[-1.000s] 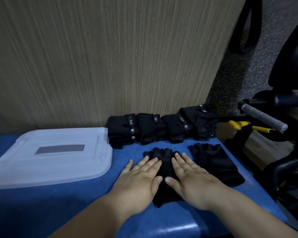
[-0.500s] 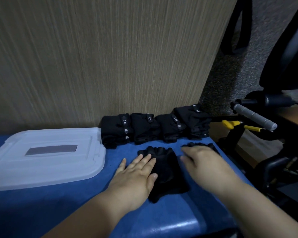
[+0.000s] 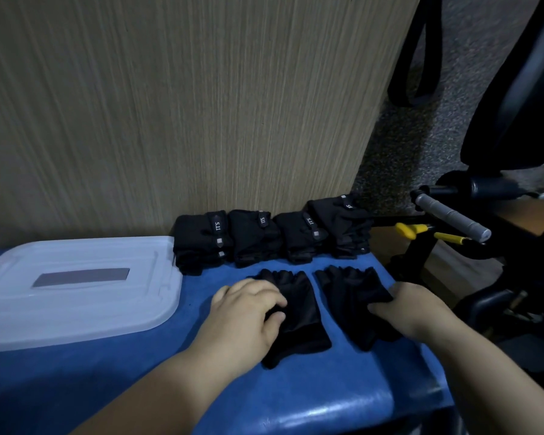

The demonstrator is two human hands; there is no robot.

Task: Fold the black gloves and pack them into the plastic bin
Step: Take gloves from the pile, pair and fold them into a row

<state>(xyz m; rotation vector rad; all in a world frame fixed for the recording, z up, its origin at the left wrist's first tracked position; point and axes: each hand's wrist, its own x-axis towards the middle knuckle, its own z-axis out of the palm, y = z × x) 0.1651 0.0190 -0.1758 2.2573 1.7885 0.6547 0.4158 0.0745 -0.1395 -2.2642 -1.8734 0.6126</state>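
Head: hands (image 3: 242, 312) grip separate gloves (image 3: 300, 312).

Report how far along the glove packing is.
Done: four folded glove bundles sit in a row against the wood panel. In hand: the left hand grips the left glove, the right hand the right glove. Remaining: fold both, then pack everything; the plastic bin shows only its closed top, nothing visibly packed.

An office-like workroom.
A wood-grain panel (image 3: 201, 105) backs the blue padded surface (image 3: 327, 397); grey speckled carpet (image 3: 405, 152) and a black swivel chair (image 3: 515, 89) lie to the right.
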